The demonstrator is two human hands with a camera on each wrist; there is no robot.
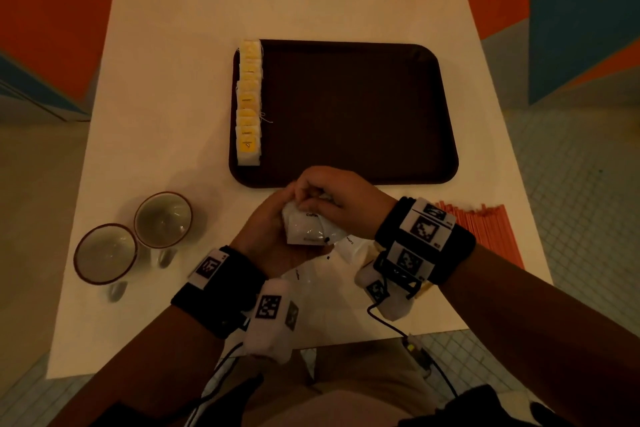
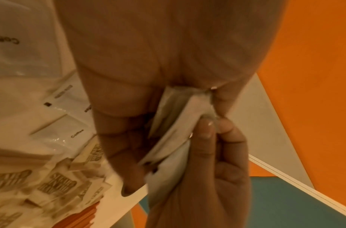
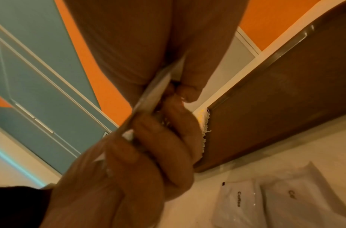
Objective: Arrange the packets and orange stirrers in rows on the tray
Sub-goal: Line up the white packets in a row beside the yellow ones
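Stack of white coffee packets [image 1: 311,229]: clamped in left hand [image 1: 273,236] at 6 o'clock of tray [image 1: 446,135], above bench [image 1: 166,80]. Right hand [image 1: 341,196]: fingers pinching top packet. Advisable: peel off singly, lay beside yellow packet row [image 1: 248,102] at tray's 9 o'clock. Orange stirrers [image 1: 488,229]: 3 o'clock, untouched. Two cups [image 1: 135,239]: 9 o'clock, clear of path. Loose packets [image 3: 281,199] beneath hands.

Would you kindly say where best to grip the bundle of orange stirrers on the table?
Probably across the middle of the thin orange stirrers, from above: they lie flat and parallel beside the right hand, ends fanned out.
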